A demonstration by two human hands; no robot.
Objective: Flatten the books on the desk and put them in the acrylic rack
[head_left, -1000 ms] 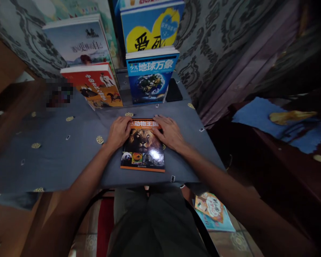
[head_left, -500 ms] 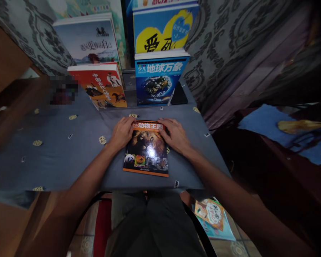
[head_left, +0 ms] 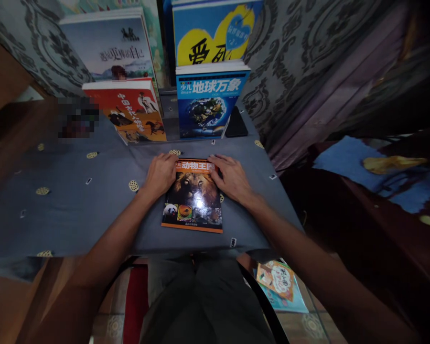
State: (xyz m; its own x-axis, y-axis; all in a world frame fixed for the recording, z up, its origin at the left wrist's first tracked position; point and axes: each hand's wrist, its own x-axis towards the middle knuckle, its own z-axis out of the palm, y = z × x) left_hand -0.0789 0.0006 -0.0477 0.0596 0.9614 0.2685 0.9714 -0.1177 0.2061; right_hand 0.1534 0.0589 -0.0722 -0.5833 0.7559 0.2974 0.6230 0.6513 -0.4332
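Observation:
A thin book [head_left: 192, 191] with a lion on its dark cover and orange bands at top and bottom lies flat on the cloth-covered table, close to its front edge. My left hand [head_left: 162, 173] is closed on the upper left corner, its fingertips at the cover's edge. On the opposite corner, my right hand [head_left: 232, 177] grips with the thumb on the cover and the fingers along the top edge. The undersides of both hands are hidden.
Behind stand a red and orange book [head_left: 136, 112], a grey-blue book [head_left: 111, 52], a blue globe book [head_left: 206, 107] and a yellow-heart book [head_left: 217, 36]. A black phone-like object [head_left: 237, 123] lies beside them. More books [head_left: 281, 286] lie below right on the tiled floor.
The whole view has shifted slightly, so everything sits a little further left and higher. Both hands keep their places on the lion book, which stays flat on the table.

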